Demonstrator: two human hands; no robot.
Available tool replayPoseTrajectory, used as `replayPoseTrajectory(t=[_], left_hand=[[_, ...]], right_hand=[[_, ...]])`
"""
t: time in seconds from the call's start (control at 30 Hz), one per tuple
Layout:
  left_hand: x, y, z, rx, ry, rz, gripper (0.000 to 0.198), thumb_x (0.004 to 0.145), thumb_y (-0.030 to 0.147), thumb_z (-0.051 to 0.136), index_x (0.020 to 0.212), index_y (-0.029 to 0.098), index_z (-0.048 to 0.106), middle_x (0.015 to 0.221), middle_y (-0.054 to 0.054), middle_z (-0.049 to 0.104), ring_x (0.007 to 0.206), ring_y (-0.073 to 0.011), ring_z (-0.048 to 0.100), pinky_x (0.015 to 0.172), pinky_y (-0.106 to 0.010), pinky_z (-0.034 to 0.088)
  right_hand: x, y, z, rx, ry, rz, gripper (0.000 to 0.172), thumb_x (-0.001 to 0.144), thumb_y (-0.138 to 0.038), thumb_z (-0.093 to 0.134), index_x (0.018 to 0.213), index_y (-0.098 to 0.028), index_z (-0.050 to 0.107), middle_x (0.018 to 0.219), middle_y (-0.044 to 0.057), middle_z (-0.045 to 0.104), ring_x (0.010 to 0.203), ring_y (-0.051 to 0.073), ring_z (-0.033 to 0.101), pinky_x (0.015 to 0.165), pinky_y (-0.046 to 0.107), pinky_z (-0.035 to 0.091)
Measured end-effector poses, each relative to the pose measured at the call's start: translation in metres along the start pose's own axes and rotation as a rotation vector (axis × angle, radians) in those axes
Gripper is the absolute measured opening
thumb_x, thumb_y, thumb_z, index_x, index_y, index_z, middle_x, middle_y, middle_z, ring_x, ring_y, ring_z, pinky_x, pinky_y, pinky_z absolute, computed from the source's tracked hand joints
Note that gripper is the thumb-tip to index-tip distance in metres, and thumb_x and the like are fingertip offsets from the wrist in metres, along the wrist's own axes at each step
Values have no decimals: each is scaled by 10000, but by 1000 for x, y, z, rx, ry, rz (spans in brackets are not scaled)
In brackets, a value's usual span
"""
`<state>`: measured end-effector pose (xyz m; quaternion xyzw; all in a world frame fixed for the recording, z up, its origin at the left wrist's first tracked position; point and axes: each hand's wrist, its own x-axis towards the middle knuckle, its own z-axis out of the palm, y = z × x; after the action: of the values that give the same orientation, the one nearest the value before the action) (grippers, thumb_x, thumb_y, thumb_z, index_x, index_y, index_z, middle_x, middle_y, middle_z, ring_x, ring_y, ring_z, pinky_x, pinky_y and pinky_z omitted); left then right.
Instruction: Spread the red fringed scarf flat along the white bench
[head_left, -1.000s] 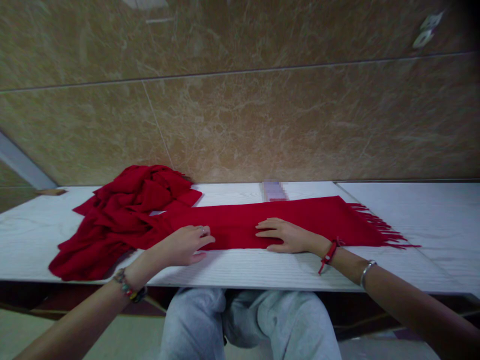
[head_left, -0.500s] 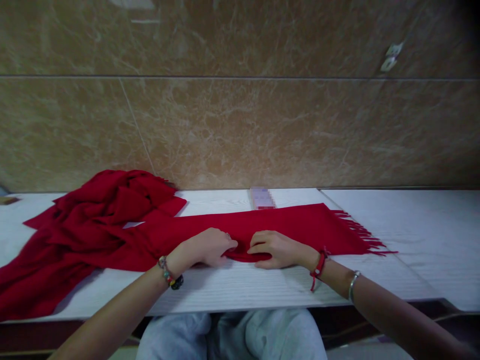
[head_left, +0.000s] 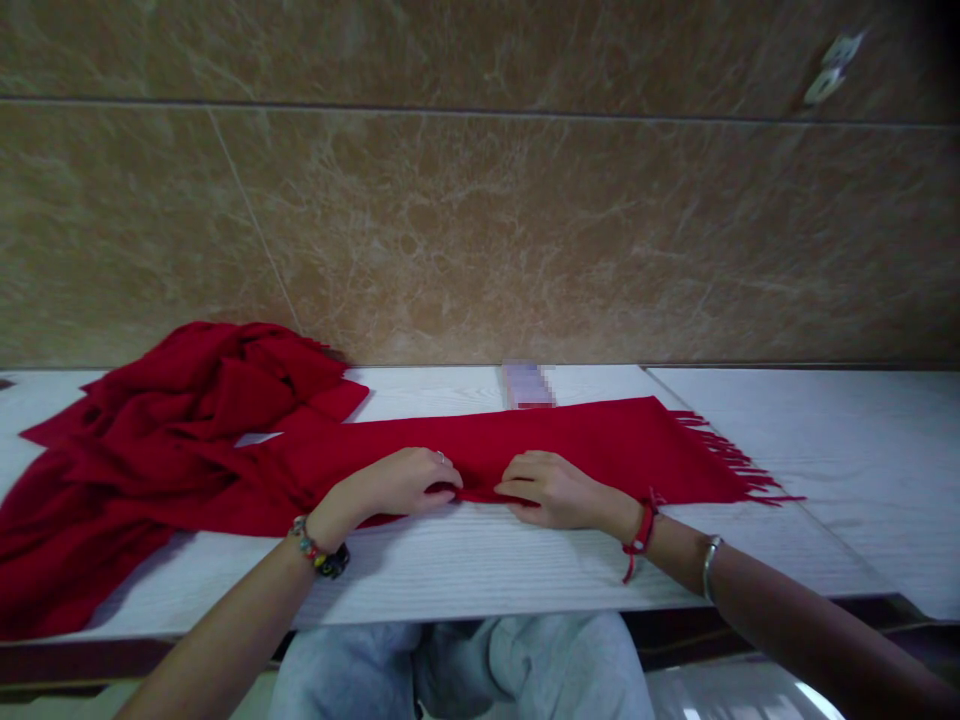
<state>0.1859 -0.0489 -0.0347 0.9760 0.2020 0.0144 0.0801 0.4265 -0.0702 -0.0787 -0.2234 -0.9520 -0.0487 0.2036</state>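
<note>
A red scarf (head_left: 585, 440) lies in a long folded strip across the white table, its fringed end to the right. Toward the left it runs into a crumpled heap of the same red cloth. At the strip's near edge, my left hand (head_left: 409, 480) has its thumb and fingers closed on the fabric. Just to its right, my right hand (head_left: 551, 487) pinches the same edge, fingers curled over it. Between the two hands the near edge shows as a narrow fold. The fingertips are partly hidden against the cloth.
The white table (head_left: 465, 575) meets a brown marbled wall (head_left: 480, 230) at the back. A small pale packet (head_left: 527, 385), partly blurred, lies behind the scarf. A socket-like fitting (head_left: 832, 70) is on the wall at upper right. My knees are under the table's front edge.
The scarf's near edge between my hands, bulging toward me before, now lies straighter. My left hand has shifted slightly left, its fingers more closed on the edge. The camera view has tilted slightly.
</note>
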Motion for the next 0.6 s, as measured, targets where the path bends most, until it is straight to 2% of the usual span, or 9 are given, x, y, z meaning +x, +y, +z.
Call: replayPoseTrajectory(t=[0.07,0.13,0.23,0.27,0.4,0.6], left_hand=[[0,2,-1,2,-2,-24,170,828,167,445,882,181,606,838,-12,644,747,-122,576,696,-202,392],[1,7,0,26,16,-59,174,837,277,466,919,181,585,824,-12,632,724,-130,573,653,-210,394],[6,18,6,107,66,-92,334,775,458,529,951,175,547,855,-28,607,740,-157,568,609,-227,395],[9,20,9,139,79,-95,326,776,451,532,946,173,540,871,-34,599,751,-161,566,606,-230,396],[14,22,19,222,113,-94,129,858,239,437,909,178,539,854,-27,590,727,-132,556,594,-215,390],[13,19,17,291,103,-80,130,852,217,451,861,185,577,784,-9,605,687,-127,560,559,-209,379]], right_hand=[[0,0,1,-11,13,9,201,831,-207,443,920,-162,617,834,68,635,773,162,556,725,292,428],[0,1,3,-21,32,14,200,846,-207,431,900,-154,617,790,64,634,735,158,556,694,283,431],[0,3,6,-34,68,16,215,866,-231,422,869,-144,617,745,57,634,685,155,556,651,272,432],[0,4,7,-39,71,14,224,873,-237,416,858,-141,618,735,56,635,675,156,557,642,272,431],[1,4,8,-56,38,15,251,888,-231,396,821,-136,618,722,63,633,672,157,560,643,275,424],[1,4,6,8,-10,26,207,864,-278,447,888,-149,608,761,51,629,703,147,552,660,262,414]])
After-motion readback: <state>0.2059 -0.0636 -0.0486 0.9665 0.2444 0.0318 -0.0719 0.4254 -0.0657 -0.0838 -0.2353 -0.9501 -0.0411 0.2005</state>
